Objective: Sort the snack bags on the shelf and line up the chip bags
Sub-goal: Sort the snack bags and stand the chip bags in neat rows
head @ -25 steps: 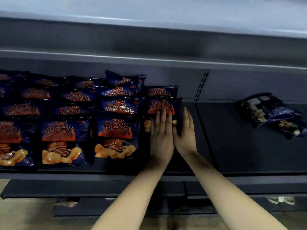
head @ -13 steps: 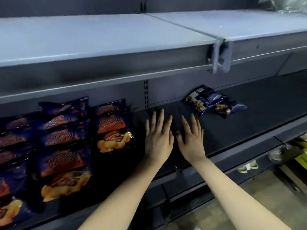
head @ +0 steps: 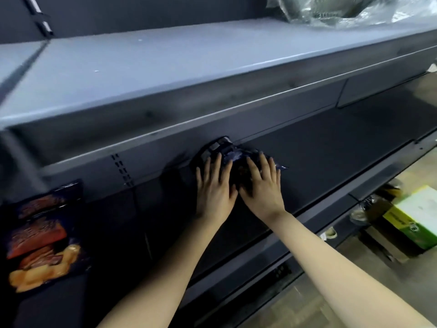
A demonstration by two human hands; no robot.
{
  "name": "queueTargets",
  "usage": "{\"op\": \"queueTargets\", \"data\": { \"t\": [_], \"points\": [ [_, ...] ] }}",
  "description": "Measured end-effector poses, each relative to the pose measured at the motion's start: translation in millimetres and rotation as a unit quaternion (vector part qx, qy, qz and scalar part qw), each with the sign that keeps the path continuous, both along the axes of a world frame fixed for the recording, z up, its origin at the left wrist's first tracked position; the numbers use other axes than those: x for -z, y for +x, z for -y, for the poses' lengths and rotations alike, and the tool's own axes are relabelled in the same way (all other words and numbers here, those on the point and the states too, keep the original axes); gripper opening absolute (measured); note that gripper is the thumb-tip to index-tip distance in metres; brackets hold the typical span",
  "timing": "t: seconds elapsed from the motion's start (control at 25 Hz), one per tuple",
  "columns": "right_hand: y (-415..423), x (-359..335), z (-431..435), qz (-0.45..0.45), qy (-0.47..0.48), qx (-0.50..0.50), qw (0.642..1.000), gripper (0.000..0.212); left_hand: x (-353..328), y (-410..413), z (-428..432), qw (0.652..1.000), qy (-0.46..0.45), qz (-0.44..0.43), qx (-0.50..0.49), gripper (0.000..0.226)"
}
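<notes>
Both hands have moved right along the lower shelf (head: 331, 157), from bare shelf just beside the orange chip bags (head: 37, 235) onto the loose dark blue snack bags (head: 227, 150) at its back. Left hand (head: 215, 190) and right hand (head: 260, 188) lie side by side on them, fingers straight and spread, gripping nothing. The chip bags now sit well apart at the left edge.

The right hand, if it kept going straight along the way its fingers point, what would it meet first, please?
The dark snack bags: the right hand has its straight fingers lying over them, seemingly touching, though depth is unclear. Behind the bags comes the back panel of the shelf.
</notes>
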State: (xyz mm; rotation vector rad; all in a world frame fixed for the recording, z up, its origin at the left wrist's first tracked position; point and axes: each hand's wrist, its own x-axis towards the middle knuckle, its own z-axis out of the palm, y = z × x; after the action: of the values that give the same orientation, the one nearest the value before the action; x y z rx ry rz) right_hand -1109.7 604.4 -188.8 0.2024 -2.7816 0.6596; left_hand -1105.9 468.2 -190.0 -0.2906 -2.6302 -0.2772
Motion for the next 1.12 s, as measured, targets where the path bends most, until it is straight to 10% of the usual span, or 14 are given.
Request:
{"op": "queueTargets", "data": {
  "t": [0.32, 0.8, 1.12],
  "points": [
    [-63.1, 13.5, -83.0, 0.140, 0.062, -0.083, 0.985, 0.074, 27.7, -41.2, -82.5, 0.982, 0.016, 0.094, 0.162, 0.067],
    [-69.4, 38.4, -90.0, 0.094, 0.026, -0.086, 0.991, 0.070, 41.5, -48.0, -86.2, 0.987, 0.102, 0.120, -0.029, 0.074],
    [-60.0, 32.0, -96.3, -0.006, -0.186, -0.109, 0.977, 0.060, 25.7, -39.9, -91.5, 0.968, 0.191, 0.156, 0.035, 0.078]
  ]
}}
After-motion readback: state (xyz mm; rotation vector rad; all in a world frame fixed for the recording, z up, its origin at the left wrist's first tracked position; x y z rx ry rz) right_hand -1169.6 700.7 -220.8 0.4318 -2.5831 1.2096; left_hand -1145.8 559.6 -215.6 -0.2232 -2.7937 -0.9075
